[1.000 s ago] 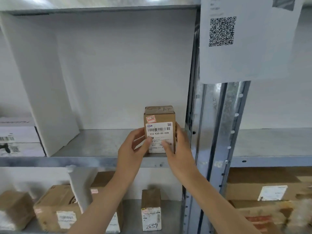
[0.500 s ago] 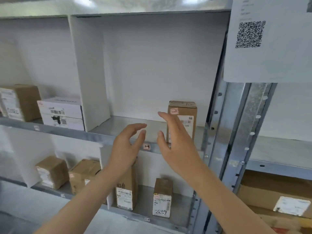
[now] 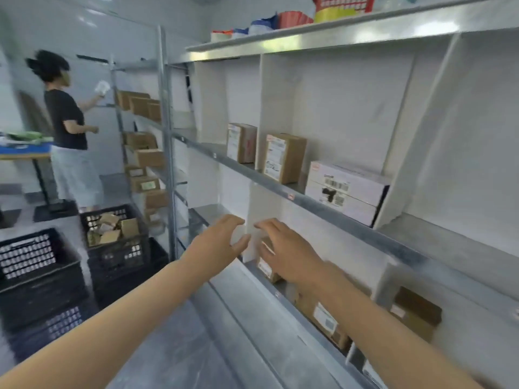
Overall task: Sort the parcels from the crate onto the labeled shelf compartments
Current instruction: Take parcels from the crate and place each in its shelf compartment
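Note:
My left hand (image 3: 217, 240) and my right hand (image 3: 286, 252) hover side by side in front of the metal shelf (image 3: 331, 204), both empty with relaxed fingers. On the middle shelf stand two brown parcels (image 3: 283, 158) and a white parcel (image 3: 346, 192) in separate white-walled compartments. A black crate (image 3: 113, 234) holding several small brown parcels sits on the floor at the left. The lower shelf holds more brown parcels (image 3: 323, 315), partly hidden behind my right forearm.
Another person (image 3: 68, 130) stands at a second shelf unit in the far left. A second black crate (image 3: 33, 265) sits near left. A blue-topped table (image 3: 25, 150) is at the far left. Grey floor runs between crates and shelf.
Both hands let go of the small brown parcel on the shelf and pulled back. My view swung left, so the parcel is out of sight and the crates and another person appear.

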A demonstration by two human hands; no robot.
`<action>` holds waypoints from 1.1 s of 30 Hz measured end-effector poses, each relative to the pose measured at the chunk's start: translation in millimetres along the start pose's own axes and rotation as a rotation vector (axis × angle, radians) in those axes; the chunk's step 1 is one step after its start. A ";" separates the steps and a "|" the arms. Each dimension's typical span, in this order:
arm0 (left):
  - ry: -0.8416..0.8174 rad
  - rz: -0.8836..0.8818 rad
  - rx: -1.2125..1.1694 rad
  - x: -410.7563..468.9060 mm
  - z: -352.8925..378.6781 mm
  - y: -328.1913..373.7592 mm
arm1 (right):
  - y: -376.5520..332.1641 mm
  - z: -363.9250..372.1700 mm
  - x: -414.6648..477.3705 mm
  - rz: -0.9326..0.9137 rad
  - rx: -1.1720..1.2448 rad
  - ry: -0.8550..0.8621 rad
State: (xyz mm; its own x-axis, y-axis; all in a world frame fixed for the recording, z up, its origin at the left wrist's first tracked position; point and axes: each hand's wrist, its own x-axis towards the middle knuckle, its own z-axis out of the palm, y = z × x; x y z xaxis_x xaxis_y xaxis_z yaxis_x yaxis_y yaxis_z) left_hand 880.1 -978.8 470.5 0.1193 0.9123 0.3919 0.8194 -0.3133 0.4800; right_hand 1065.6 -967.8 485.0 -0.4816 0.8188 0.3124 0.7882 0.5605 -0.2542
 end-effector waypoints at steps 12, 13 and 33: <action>0.032 -0.310 0.226 -62.1 -110.2 -250.5 | -158.2 168.0 171.6 -0.247 0.023 -0.272; 0.026 -0.327 0.237 -64.1 -115.8 -265.4 | -166.4 176.9 183.3 -0.251 0.025 -0.281; 0.024 -0.538 0.280 87.7 -89.5 -447.5 | -155.8 311.8 424.4 -0.253 0.261 -0.426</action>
State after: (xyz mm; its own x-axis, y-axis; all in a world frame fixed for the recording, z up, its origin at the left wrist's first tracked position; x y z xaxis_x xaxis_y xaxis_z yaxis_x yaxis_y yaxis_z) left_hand 473.6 -782.2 360.3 -0.3629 0.9161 0.1706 0.8780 0.2748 0.3920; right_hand 618.9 -669.0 371.8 -0.7984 0.6021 0.0090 0.5332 0.7137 -0.4542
